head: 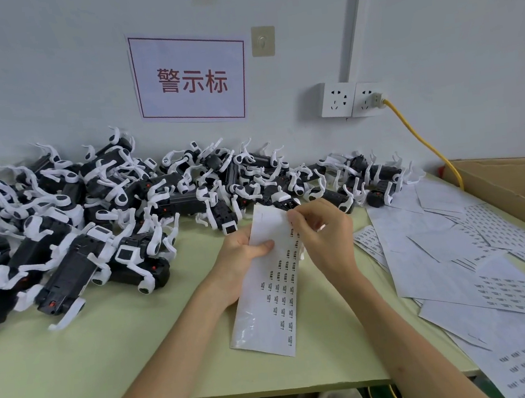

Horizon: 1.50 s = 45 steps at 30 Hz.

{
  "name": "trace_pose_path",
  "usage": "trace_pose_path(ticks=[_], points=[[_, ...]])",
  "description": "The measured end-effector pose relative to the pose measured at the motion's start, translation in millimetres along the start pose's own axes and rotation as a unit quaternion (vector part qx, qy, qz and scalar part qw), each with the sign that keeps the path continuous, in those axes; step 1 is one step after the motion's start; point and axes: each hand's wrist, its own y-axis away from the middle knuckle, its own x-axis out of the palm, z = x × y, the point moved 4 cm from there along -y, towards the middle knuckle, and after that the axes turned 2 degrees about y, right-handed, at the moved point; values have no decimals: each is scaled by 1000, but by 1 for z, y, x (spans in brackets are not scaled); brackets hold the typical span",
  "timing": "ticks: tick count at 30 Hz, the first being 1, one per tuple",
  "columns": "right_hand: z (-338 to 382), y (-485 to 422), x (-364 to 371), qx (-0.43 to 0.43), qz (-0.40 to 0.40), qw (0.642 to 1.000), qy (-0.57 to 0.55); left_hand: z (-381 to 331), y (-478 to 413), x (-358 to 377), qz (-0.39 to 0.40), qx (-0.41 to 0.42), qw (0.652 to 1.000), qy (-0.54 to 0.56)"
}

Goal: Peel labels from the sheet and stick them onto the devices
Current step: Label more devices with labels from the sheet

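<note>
The label sheet is a long white strip held up just above the table, in front of the person at the middle of the view. Its lower end hangs near the table's front edge. Small black-printed labels run down its right half, while the left half is bare and glossy.

The left hand grips the strip near its upper left. The thumb lies flat across the front and the other fingers are curled behind the paper, mostly hidden. The right hand is at the strip's upper right edge, its thumb and forefinger pinched together on the paper there. I cannot tell whether a label is between the fingertips.

The devices, small black robot dogs with white legs and heads, lie in a tangled heap over the left and back of the table, reaching the wall. The nearest ones are just beyond the top of the strip.

More label sheets lie overlapping on the right of the table, some still bearing rows of labels. An open cardboard box stands beside them at the far right. On the wall hang a paper sign with red characters and a double socket. A yellow cable runs from the socket down toward the box.
</note>
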Motion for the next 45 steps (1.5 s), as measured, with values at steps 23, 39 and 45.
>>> trace_pose_path(ticks=[23,39,45], points=[[-3,5,10,-21,76,997,-8,-13,4,5,-48,183,961,-203],[1,2,7,81,87,990,-72,-11,3,4,44,61,996,-45],[-5,-1,7,189,151,948,-206,-12,5,7,59,63,994,-67]])
